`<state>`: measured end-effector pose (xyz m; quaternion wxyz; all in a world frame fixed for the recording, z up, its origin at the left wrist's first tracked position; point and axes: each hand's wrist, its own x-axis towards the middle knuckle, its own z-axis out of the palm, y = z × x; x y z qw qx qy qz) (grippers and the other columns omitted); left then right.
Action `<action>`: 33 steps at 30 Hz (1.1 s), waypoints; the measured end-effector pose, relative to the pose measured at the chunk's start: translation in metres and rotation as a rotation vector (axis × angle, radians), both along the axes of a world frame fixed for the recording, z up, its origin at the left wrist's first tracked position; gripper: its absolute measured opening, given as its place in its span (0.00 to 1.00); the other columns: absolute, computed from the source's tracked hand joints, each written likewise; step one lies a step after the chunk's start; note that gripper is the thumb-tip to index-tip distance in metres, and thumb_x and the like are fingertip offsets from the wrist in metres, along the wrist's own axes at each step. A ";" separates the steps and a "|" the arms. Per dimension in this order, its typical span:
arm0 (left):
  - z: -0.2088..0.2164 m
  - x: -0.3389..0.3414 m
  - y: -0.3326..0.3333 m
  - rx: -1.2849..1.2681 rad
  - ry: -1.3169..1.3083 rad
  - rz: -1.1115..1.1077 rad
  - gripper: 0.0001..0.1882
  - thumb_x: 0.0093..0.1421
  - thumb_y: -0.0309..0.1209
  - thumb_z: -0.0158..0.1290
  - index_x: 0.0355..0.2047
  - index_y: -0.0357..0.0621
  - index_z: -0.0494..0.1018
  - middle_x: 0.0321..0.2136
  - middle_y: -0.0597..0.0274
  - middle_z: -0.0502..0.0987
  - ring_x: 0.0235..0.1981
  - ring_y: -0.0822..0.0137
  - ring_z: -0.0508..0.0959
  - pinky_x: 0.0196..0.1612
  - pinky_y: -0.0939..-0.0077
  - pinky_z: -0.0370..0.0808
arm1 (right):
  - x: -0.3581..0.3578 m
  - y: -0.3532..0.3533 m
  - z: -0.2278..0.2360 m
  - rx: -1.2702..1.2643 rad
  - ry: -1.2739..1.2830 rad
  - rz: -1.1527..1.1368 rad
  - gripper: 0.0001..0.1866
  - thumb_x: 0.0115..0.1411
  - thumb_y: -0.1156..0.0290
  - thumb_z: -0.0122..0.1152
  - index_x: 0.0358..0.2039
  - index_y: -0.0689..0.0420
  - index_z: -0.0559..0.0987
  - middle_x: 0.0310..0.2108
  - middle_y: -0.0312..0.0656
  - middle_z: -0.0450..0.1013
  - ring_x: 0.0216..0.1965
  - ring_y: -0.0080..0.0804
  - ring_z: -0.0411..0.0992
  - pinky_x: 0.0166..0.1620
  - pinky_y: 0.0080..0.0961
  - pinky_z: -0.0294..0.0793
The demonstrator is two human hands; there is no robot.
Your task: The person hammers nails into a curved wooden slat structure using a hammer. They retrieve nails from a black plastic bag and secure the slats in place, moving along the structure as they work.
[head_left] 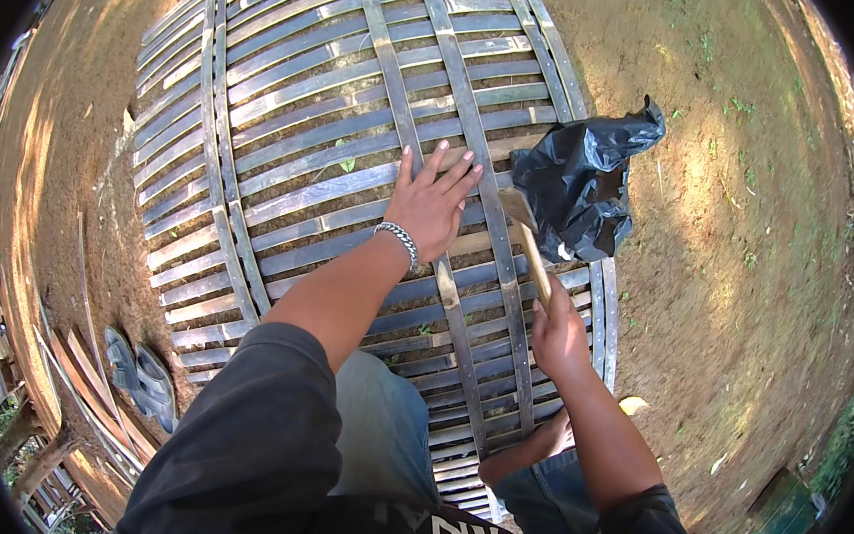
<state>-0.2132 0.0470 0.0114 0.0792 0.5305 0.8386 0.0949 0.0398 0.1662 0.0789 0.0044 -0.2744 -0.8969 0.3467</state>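
Observation:
A large lattice of grey bamboo slats (289, 106) lies flat on the dirt ground. My left hand (430, 205) presses palm-down on it with fingers spread, a metal chain bracelet on the wrist. Just right of that hand, my right hand (557, 333) grips the wooden handle of a hammer (528, 237). The hammer's head points up and away, hovering over a slat crossing near the lattice's right edge. My knees and a bare foot rest on the lattice's near part.
A crumpled black plastic bag (579, 184) lies at the lattice's right edge, next to the hammer head. A pair of grey sandals (138, 373) and loose bamboo strips (87, 381) lie at the lower left. Bare dirt with sparse grass surrounds everything.

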 end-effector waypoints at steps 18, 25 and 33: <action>0.000 -0.004 -0.005 -0.017 0.007 0.013 0.31 0.70 0.34 0.44 0.73 0.59 0.58 0.74 0.69 0.56 0.77 0.53 0.48 0.74 0.33 0.37 | -0.005 -0.003 0.023 -0.183 0.342 -0.120 0.19 0.69 0.78 0.51 0.60 0.65 0.69 0.33 0.44 0.72 0.33 0.29 0.71 0.38 0.29 0.73; 0.000 0.004 -0.001 0.004 -0.035 0.011 0.31 0.69 0.33 0.45 0.72 0.58 0.59 0.74 0.68 0.57 0.76 0.53 0.49 0.74 0.33 0.38 | 0.005 -0.001 -0.004 -0.095 0.017 -0.009 0.23 0.67 0.77 0.55 0.62 0.62 0.69 0.51 0.64 0.75 0.51 0.65 0.75 0.51 0.47 0.76; 0.001 -0.001 -0.008 -0.002 -0.012 0.019 0.31 0.69 0.33 0.44 0.72 0.57 0.59 0.74 0.68 0.57 0.76 0.53 0.49 0.74 0.33 0.39 | -0.012 -0.003 0.015 -0.014 0.316 -0.117 0.11 0.70 0.74 0.54 0.50 0.65 0.69 0.30 0.52 0.72 0.28 0.45 0.71 0.37 0.37 0.73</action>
